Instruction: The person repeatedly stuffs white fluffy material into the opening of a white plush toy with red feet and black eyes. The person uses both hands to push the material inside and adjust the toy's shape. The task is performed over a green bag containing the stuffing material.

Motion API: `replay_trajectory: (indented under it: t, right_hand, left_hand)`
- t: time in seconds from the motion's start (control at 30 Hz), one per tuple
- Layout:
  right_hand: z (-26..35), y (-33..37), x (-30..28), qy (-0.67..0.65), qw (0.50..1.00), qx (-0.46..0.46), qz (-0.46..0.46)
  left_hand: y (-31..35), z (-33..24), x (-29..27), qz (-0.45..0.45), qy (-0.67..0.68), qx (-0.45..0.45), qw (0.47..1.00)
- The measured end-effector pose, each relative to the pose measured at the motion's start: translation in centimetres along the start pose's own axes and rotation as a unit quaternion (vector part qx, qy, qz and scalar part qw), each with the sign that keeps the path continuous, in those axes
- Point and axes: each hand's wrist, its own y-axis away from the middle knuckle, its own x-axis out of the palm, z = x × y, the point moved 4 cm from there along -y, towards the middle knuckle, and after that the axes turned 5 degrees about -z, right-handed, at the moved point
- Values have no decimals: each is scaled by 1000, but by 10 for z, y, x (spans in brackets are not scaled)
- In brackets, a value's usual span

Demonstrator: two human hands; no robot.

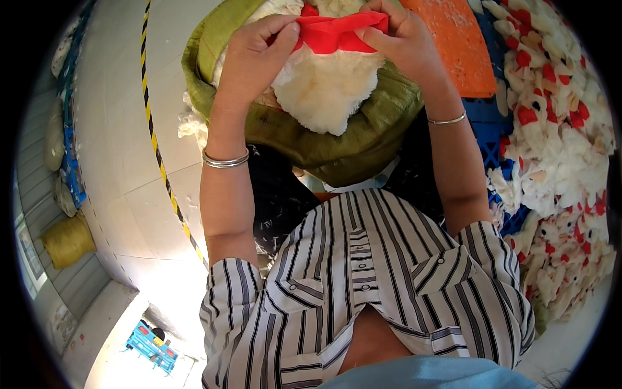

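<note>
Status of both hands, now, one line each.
Left hand: closed, pinching the left end of the red cloth.
Right hand: closed, pinching the right end of the same red cloth.

Taking the picture as a dial, the widest passage lies from 9 to 11 o'clock, above the pale floor (113, 117), crossed by the yellow-and-black stripe (153, 133). At 12, the red-and-white fluffy piece (327, 87), stretched between left hand (253, 61) and right hand (407, 42), blocks much of the green sack's (285, 137) mouth. The heaped scraps (551, 152) obstruct 2 to 4; the striped shirt (363, 279) closes off 6.
</note>
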Motion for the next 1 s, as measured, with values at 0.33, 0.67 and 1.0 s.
replay_trajectory:
  t: [0.33,0.67,1.0]
  right_hand:
    - [-12,-11,-81,74,943,-141,-293]
    - [-25,-13,-134,19,900,-215,-380]
    - [-1,-16,-114,-31,867,-291,-403]
  left_hand:
    - [-3,10,-36,88,-102,-180,974]
    - [4,61,-133,-110,-90,-235,962]
    - [-10,35,-102,-103,381,-63,917]
